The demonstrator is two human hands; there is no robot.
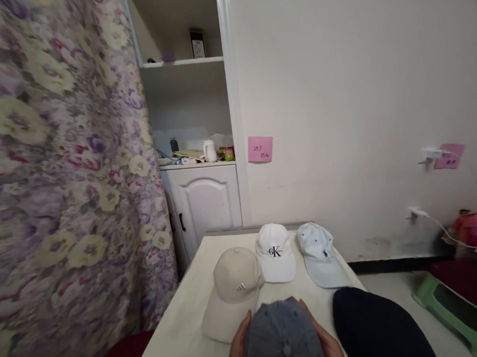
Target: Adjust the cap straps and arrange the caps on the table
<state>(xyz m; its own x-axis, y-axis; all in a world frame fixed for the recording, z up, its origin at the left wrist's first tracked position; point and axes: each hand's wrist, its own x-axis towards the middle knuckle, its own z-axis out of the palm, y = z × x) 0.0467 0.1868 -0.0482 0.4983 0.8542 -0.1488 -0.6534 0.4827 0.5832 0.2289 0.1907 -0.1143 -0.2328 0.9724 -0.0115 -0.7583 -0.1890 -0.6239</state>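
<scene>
A grey-blue cap (284, 338) sits low in the head view, held between both of my hands. My left hand (238, 344) curls round its left side and my right hand (329, 347) wraps its right side, fingers closed on the crown. Just beyond lie a beige cap (232, 290), a white cap (275, 252) with a black logo, and a pale blue cap (320, 254), all resting on a whitish table (183, 325). A large black cap or dark cloth (382, 335) lies to the right of my hands.
A flowered curtain (63, 169) hangs close on the left. A white cupboard (203, 198) with cluttered shelves stands behind the table. The wall (346, 99) carries a pink note (260, 149). A green stool (451, 312) sits on the floor at right.
</scene>
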